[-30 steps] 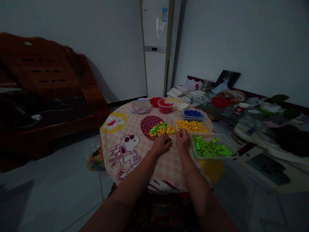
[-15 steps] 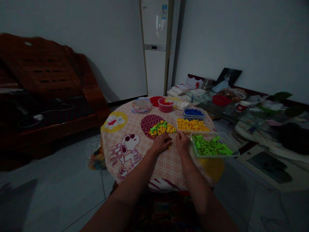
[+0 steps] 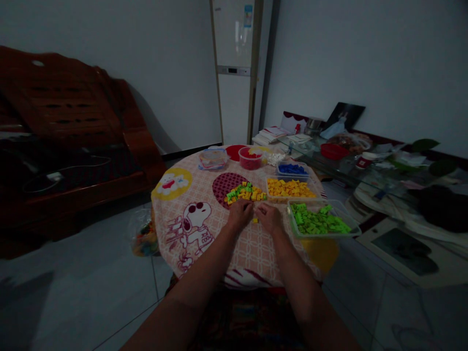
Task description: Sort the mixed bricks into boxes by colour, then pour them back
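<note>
My left hand (image 3: 241,214) is closed just in front of a pile of yellow and green toy bricks (image 3: 244,193), its fingers curled and partly hidden. Close to its right, my right hand (image 3: 269,216) has its fingers pinched together; whatever either hand grips is too small to make out. A single yellow brick (image 3: 255,221) lies on the patterned tablecloth (image 3: 252,253) between the two wrists. To the right stand a clear tray of green bricks (image 3: 320,222) and, behind it, a tray of yellow bricks (image 3: 290,188).
Farther back are a small box of blue pieces (image 3: 292,169), a round tub with red pieces (image 3: 250,158) and a lidded clear container (image 3: 213,159). A cluttered glass table (image 3: 351,170) stands at the right, a wooden bench (image 3: 73,131) at the left.
My right hand has moved left and nearer to my left hand, away from the yellow tray's edge. The single yellow brick now shows more fully beside my left hand.
</note>
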The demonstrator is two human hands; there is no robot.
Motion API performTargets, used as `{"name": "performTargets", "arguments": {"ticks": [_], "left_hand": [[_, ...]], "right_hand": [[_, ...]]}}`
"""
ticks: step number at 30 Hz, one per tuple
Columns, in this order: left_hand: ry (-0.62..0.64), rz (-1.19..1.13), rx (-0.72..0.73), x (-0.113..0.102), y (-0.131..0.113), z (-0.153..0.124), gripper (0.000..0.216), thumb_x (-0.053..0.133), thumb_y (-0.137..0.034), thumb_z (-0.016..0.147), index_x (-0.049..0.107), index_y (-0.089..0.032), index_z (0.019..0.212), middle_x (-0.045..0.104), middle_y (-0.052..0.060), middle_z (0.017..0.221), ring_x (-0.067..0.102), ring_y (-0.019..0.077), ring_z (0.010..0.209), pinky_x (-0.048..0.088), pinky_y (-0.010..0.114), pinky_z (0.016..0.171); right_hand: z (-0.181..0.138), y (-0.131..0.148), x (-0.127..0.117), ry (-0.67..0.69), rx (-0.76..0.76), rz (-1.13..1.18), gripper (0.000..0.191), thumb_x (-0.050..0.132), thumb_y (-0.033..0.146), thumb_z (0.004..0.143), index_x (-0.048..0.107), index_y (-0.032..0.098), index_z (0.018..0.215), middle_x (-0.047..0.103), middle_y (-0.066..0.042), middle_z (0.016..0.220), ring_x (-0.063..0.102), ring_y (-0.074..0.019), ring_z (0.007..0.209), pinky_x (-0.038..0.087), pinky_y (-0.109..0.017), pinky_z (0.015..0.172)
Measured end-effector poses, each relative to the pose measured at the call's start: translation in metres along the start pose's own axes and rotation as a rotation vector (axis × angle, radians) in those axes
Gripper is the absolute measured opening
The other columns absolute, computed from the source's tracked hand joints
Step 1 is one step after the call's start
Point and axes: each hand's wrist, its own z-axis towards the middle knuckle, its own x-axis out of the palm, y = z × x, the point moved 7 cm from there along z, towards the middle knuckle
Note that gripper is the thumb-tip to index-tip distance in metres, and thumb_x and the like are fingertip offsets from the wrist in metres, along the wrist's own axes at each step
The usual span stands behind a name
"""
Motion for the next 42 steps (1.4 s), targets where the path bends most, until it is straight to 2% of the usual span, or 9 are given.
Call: {"name": "performTargets", "arguments": {"ticks": [4,8,11,17,24,29,32,37,42], "left_hand": [[-0.001,-0.004,-0.021,0.002,0.009,0.003,0.022,0.056,-0.022,0.087,0.077,-0.019,0.093,0.077,0.009,0.097,0.067,0.0205,0.091,0.052,0.034,0.09],[0.005,-0.001,-0.009,0.001,0.007,0.003,0.023,0.055,-0.022,0.089,0.077,-0.018,0.093,0.077,0.009,0.097,0.067,0.0202,0.091,0.051,0.034,0.09],[0.003,0.005,-0.012,0.001,0.007,0.002,0.023,0.054,-0.021,0.089,0.077,-0.018,0.095,0.077,0.01,0.1,0.068,0.0208,0.094,0.051,0.033,0.091],[0.01,0.015,0.006,0.003,0.007,0.003,0.024,0.053,-0.023,0.089,0.076,-0.018,0.094,0.077,0.01,0.101,0.069,0.0204,0.095,0.051,0.032,0.091],[0.013,-0.005,0.012,0.002,0.006,0.004,0.023,0.055,-0.026,0.088,0.077,-0.018,0.091,0.077,0.01,0.099,0.069,0.0203,0.091,0.052,0.031,0.088],[0.018,-0.008,0.017,-0.001,0.004,0.004,0.025,0.053,-0.025,0.088,0.077,-0.018,0.09,0.077,0.009,0.095,0.069,0.0199,0.089,0.052,0.031,0.085],[0.019,-0.006,0.01,-0.001,0.004,0.004,0.025,0.053,-0.024,0.088,0.077,-0.017,0.09,0.077,0.009,0.095,0.069,0.0204,0.089,0.052,0.032,0.086],[0.01,-0.033,-0.005,0.001,0.008,0.004,0.025,0.053,-0.021,0.088,0.077,-0.016,0.095,0.078,0.011,0.103,0.07,0.0214,0.095,0.052,0.033,0.091],[-0.011,-0.033,-0.011,0.001,0.011,0.005,0.025,0.053,-0.017,0.087,0.077,-0.018,0.095,0.078,0.009,0.103,0.071,0.0211,0.097,0.053,0.033,0.094]], "right_hand": [[-0.009,0.009,0.01,0.171,-0.083,-0.162,0.02,0.066,0.044,0.088,0.078,0.03,0.096,0.078,0.0,0.087,0.069,-0.0192,0.08,0.044,-0.026,0.07],[-0.016,0.009,0.016,0.213,-0.147,-0.206,0.023,0.068,0.037,0.087,0.076,0.031,0.107,0.078,-0.001,0.101,0.07,-0.0199,0.09,0.045,-0.026,0.076],[-0.018,0.004,0.013,0.151,-0.111,-0.182,0.019,0.064,0.033,0.089,0.076,0.029,0.102,0.078,-0.002,0.101,0.07,-0.019,0.09,0.044,-0.025,0.075],[-0.015,-0.006,0.003,-0.011,0.005,0.041,0.019,0.063,0.034,0.086,0.077,0.026,0.097,0.077,-0.001,0.084,0.068,-0.0171,0.076,0.046,-0.024,0.07],[0.003,-0.023,-0.011,-0.199,0.191,0.207,0.025,0.062,0.031,0.08,0.077,0.022,0.099,0.077,-0.004,0.085,0.069,-0.0202,0.077,0.051,-0.029,0.075],[0.019,-0.028,-0.035,-0.445,0.232,0.352,0.045,0.053,0.03,0.085,0.068,0.01,0.122,0.075,-0.011,0.09,0.067,-0.0216,0.077,0.052,-0.031,0.076],[0.02,-0.027,-0.043,-0.56,0.199,0.389,0.05,0.046,0.027,0.088,0.06,0.009,0.132,0.074,-0.012,0.096,0.068,-0.0216,0.083,0.053,-0.032,0.08],[0.007,-0.015,-0.031,-0.482,0.052,0.208,0.029,0.049,0.023,0.088,0.073,0.015,0.101,0.073,-0.014,0.104,0.066,-0.0224,0.099,0.05,-0.033,0.093],[0.001,-0.003,-0.013,-0.372,0.004,0.062,0.025,0.048,0.019,0.092,0.073,0.018,0.096,0.074,-0.01,0.095,0.065,-0.02,0.091,0.048,-0.029,0.087]]}}
